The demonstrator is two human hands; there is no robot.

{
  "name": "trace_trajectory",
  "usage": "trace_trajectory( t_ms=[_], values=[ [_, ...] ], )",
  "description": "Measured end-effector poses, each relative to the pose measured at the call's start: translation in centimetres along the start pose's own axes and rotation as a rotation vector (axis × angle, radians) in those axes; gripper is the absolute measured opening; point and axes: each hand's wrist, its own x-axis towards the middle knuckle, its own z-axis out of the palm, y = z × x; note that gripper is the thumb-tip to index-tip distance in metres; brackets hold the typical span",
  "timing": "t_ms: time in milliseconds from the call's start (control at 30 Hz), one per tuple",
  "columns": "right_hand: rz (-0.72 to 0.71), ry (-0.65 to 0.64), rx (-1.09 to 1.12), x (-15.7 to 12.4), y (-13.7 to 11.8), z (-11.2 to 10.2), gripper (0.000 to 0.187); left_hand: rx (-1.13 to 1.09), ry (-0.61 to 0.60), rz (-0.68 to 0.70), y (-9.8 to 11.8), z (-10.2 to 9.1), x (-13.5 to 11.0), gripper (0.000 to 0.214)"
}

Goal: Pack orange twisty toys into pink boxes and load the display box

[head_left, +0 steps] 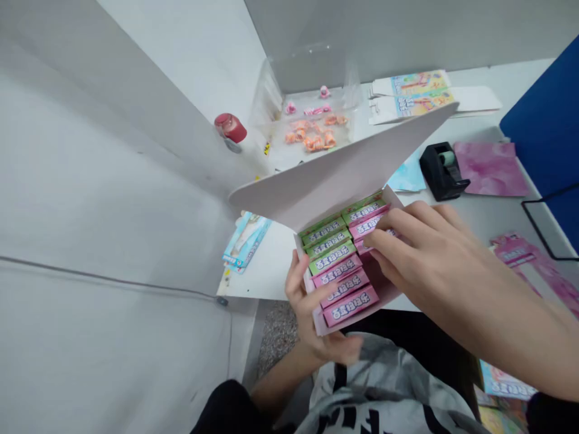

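Head view: both bare hands work at one box, in front of the person's body.
Right hand [425, 250]: fingers bent and drawn close together, reaching into the right column; the tips rest on the foremost pink packet [360, 246] there. Pinched or merely pressed, cannot tell.
Left hand [308, 310]: curled around the box's near left corner, gripping it; one finger crosses the rim toward the pink packets [350, 306].
White display box [382, 290]: held tilted near the table's front edge, lid [344, 169] raised at the far side.
Left column: green packets [332, 258] at the far end, pink ones nearer, leaning in an overlapping row.
Right column: green at the far end, then pink; the near end shows bare floor.
Handling advice: keep the left grip firm so the tilt stays constant. Guide packets by their edges, match the lean of the neighbouring row, keep the printed faces aligned, and press lightly; too much force would probably crease the thin card.
Table [271, 274], right: black tape dispenser [443, 172] beside a pink sheet [491, 169].
Table, far side: clear plastic bin [266, 102] with orange striped pieces [319, 141]; flat printed cartons [423, 93].
Table, left: blue-and-white carton [246, 241].
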Motion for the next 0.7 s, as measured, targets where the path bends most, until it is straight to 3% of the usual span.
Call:
trace_trajectory(
  t_ms=[33,133,300,433,533,700],
  values=[
    [-0.004,0.051,0.046,-0.4,0.0,0.1,0.01,-0.014,0.09,0.038,-0.2,0.1,0.0,0.05],
    [0.026,0.205,0.201,-1.9,-0.1,0.7,0.019,0.012,0.107,0.126,-1.2,0.2,0.1,0.049],
    [0.091,0.459,0.385,-5.4,-1.7,3.0,0.036,0.028,0.223,0.104,-3.1,-0.1,0.3,0.054],
    [0.32,0.583,0.302,-8.9,-0.7,5.5,0.037,0.076,0.381,0.069,-4.3,0.0,0.9,0.055],
    [0.603,0.506,0.144,-13.0,3.1,7.7,0.029,0.059,0.474,0.056,-5.5,0.0,1.8,0.054],
    [1.038,0.092,-0.073,-21.7,9.8,11.3,0.043,0.043,0.468,0.051,-9.0,-0.4,4.2,0.054]
  ],
)
